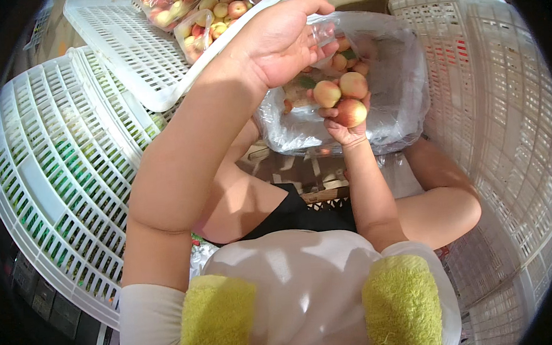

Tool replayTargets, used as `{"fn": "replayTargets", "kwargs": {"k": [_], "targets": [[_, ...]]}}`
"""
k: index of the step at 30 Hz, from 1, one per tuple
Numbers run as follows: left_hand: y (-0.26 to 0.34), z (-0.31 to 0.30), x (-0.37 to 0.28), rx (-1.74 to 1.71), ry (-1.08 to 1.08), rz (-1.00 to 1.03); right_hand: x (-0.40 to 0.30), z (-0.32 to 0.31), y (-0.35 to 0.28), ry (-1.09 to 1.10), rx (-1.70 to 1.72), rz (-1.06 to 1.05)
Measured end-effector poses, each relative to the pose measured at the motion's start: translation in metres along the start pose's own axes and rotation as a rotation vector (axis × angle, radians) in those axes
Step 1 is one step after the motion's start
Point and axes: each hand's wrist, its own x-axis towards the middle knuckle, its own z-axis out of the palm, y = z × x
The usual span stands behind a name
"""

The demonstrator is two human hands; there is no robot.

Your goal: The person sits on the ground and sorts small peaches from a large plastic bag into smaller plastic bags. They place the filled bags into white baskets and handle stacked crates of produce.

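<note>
My left hand (281, 50) is raised, palm turned up, with its fingers on a clear plastic bag (322, 32). Beneath it stands a crate lined with clear plastic film (394, 103), where smaller yellow-red fruits (339, 61) and green leaves (307, 81) show through the bag. Over the near part of this crate, my right hand (344, 130) holds three peach-like fruits together: one red-yellow fruit (351, 114) nearest the wrist and two paler ones, a left fruit (327, 94) and a right fruit (353, 85), beyond it. Film and glare partly hide the crate's contents.
At the upper left, a tilted white plastic crate (124, 49) holds bagged fruit (212, 21). A white slatted crate (66, 183) with green contents stands along my left side. Tall white crates (493, 114) wall off my right. My bent knees (446, 210) flank the lined crate.
</note>
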Motion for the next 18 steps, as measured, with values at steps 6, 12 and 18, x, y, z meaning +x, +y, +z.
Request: {"fn": "replayTargets", "kwargs": {"k": [6,12,18], "targets": [[-0.003,0.019,-0.019,0.293,-0.028,-0.04,0.017,0.025,-0.049,0.065,-0.195,-0.174],[-0.013,0.02,-0.007,0.266,0.034,-0.018,0.052,0.029,-0.085,0.469,-1.553,-0.253],[-0.012,0.017,-0.004,0.303,0.075,0.051,0.036,0.006,-0.085,0.555,-1.405,-0.496]]}}
